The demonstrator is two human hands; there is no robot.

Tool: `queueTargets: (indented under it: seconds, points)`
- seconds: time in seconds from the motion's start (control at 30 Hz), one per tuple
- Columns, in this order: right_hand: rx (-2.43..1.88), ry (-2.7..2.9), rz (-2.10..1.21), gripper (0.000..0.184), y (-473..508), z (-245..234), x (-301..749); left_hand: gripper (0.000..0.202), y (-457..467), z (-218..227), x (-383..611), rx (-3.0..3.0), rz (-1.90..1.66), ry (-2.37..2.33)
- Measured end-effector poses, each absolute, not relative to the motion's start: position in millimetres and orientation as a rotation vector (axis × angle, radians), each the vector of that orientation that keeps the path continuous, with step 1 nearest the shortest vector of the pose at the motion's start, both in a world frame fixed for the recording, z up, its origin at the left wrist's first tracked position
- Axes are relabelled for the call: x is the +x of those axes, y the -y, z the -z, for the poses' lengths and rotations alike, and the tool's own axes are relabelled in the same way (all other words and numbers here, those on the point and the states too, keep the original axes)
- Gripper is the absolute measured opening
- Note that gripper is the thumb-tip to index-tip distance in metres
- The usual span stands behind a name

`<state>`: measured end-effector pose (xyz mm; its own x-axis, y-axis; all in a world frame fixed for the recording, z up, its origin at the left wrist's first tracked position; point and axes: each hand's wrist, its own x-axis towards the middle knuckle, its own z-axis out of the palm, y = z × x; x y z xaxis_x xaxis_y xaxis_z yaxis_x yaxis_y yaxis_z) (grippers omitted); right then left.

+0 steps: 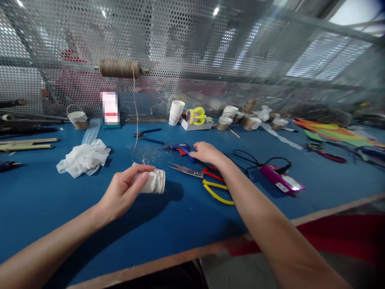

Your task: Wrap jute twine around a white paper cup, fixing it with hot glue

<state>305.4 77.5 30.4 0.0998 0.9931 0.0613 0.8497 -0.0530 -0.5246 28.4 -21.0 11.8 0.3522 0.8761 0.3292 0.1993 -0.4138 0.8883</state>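
My left hand (124,188) is wrapped round a small paper cup (154,181) held on its side above the blue table (45,200). A thin twine strand (135,116) runs from the cup up to a twine spool (119,68) on the mesh wall. My right hand (206,153) reaches forward over a blue glue gun (177,148), its fingers curled down at the gun's handle. Just in front of it lie scissors (207,178) with red and yellow handles.
A crumpled white plastic sheet (84,157) lies at the left, sticks (28,143) further left. At the back stand white cups (176,112), a tray with tape rolls (196,119) and several twine-wrapped cups (249,118). A purple device (281,179) with a black cable and coloured paper (337,132) lie right.
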Motion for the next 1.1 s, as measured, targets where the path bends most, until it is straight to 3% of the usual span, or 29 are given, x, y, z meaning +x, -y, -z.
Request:
queueTargets:
  seconds: [0.07, 0.17, 0.27, 0.37, 0.5, 0.6, 1.1]
  points:
    - [-2.009, 1.784, -0.479, 0.029, -82.2, -14.9, 310.2, 0.028, 20.5, -10.3, 28.6, 1.839, -1.145, -0.956]
    - [-2.017, 1.721, -0.499, 0.023, -83.4, -3.4, 305.1, 0.026, 20.2, -8.0, 28.4, 1.936, -1.22, -0.961]
    - [-1.964, 1.64, -0.556, 0.014, -74.4, -10.6, 299.2, 0.023, 19.5, -5.6, 26.9, 2.089, -1.302, -0.929]
    - [-1.817, 1.601, -0.652, 0.022, -53.9, -30.4, 297.8, 0.023, 17.9, -4.3, 25.3, 2.218, -1.378, -0.886]
    - [-1.457, 1.55, -1.108, 0.02, -21.0, -53.5, 294.9, 0.023, 14.3, -3.9, 23.8, 2.272, -1.438, -0.854]
    - [-1.315, 1.676, -1.207, 0.019, -1.6, -57.6, 289.6, 0.022, 11.1, -3.2, 22.2, 2.262, -1.443, -0.873]
    - [-1.475, 1.925, -0.814, 0.016, 28.9, -35.8, 280.7, 0.022, 5.6, -0.6, 19.8, 2.292, -1.383, -0.948]
